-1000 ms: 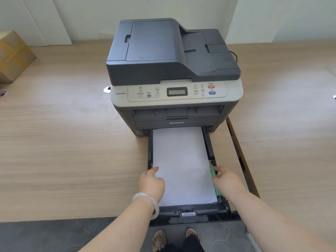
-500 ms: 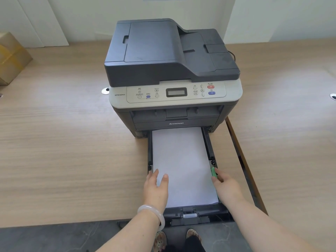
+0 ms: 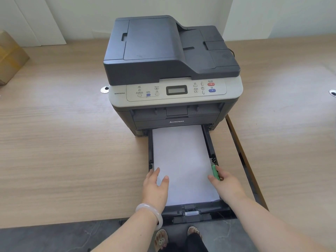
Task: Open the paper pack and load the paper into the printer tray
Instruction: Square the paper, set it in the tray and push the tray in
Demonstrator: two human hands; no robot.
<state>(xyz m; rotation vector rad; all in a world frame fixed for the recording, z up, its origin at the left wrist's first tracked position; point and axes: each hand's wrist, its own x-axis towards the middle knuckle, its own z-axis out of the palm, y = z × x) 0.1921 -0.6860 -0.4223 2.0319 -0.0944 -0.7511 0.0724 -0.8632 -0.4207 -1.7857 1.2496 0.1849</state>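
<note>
A dark grey and white printer point(image 3: 172, 70) stands on the wooden desk point(image 3: 63, 151). Its black paper tray point(image 3: 207, 140) is pulled out toward me, and a stack of white paper point(image 3: 181, 160) lies flat in it. My left hand point(image 3: 156, 188) rests flat on the paper's near left part, fingers straight. My right hand point(image 3: 225, 184) lies at the tray's right side, with thumb and fingers around the green paper guide point(image 3: 215, 172).
A cardboard box point(image 3: 9, 57) sits at the desk's far left edge. Round cable grommets point(image 3: 104, 89) lie left of the printer and at the far right point(image 3: 332, 92). A gap point(image 3: 241, 157) splits the desk right of the tray. My feet show below on the dark floor.
My left hand went from the tray's left edge onto the paper and flattened. The right hand stayed at the green guide and slid slightly along it. The camera tilted a little.
</note>
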